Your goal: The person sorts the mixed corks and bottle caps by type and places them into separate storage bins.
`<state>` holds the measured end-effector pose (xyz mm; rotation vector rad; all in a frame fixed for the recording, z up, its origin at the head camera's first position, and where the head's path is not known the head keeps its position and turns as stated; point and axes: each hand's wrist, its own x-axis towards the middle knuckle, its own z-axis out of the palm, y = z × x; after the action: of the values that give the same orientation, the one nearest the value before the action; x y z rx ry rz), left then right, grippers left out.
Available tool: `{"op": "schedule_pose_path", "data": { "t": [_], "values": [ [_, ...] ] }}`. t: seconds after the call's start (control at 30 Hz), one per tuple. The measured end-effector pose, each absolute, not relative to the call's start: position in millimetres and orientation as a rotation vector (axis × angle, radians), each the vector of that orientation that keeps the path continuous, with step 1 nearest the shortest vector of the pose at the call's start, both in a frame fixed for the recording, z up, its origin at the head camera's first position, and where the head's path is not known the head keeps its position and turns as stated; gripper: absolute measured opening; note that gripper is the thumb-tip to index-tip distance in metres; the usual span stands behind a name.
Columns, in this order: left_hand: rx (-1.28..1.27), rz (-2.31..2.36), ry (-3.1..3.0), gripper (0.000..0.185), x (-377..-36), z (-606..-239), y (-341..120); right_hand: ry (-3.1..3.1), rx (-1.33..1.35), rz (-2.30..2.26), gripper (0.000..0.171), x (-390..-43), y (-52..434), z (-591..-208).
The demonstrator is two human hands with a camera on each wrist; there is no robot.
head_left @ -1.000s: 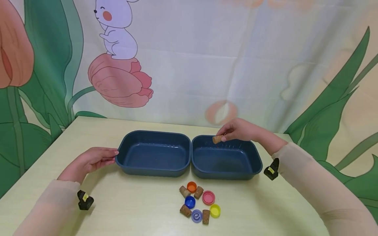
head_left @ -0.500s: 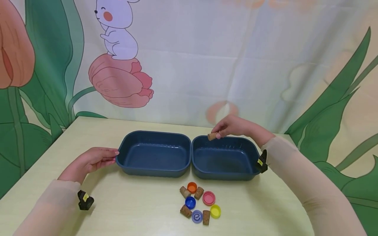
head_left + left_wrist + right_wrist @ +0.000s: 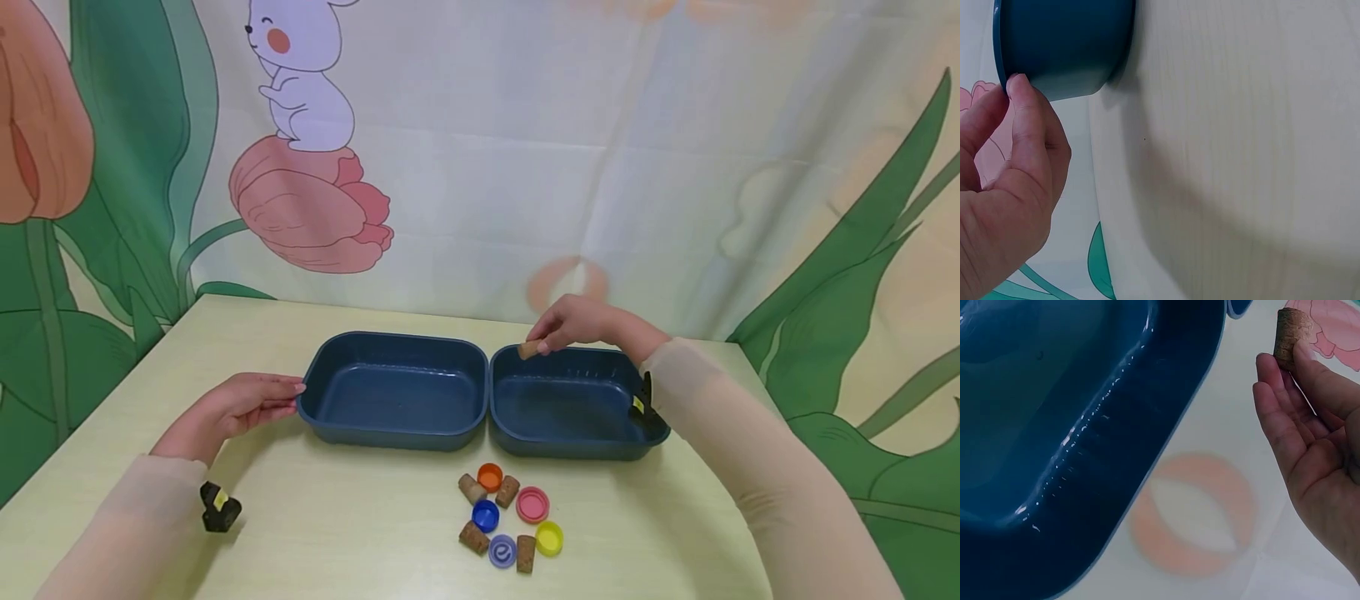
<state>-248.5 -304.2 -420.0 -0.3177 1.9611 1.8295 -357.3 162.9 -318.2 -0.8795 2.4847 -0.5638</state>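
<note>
Right hand (image 3: 581, 323) pinches a cork (image 3: 528, 350) at the fingertips, grip narrow, above the far rim of the right blue tray (image 3: 577, 433). Judgement: lower it inside the rim before letting go, so it cannot bounce. Left hand (image 3: 232, 408), fingers relaxed, touches the left blue tray (image 3: 390, 433), steadying it.

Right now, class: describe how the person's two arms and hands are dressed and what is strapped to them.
Both arms wear long, close-fitting sleeves of pale beige cloth, the left sleeve and the right sleeve each ending at the wrist. Both hands, left hand and right hand, are bare, without gloves. Under each wrist sits a small black device with a yellow mark.
</note>
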Motion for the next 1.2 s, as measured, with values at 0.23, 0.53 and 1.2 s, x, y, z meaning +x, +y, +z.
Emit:
{"op": "schedule_pose_path", "data": {
  "t": [0.23, 0.53, 1.2],
  "values": [
    [-0.321, 1.831, 1.954, 0.044, -249, -420, -305, 2.44, -0.853, -0.579, 0.029, -364, 156, -330],
    [-0.305, 1.835, 1.954, 0.044, -250, -422, -305, 2.378, -0.776, -0.574, 0.03, -372, 147, -346],
    [-0.314, 1.823, 1.972, 0.047, -250, -421, -305, 2.335, -0.707, -0.525, 0.028, -380, 136, -379]
  ]
}}
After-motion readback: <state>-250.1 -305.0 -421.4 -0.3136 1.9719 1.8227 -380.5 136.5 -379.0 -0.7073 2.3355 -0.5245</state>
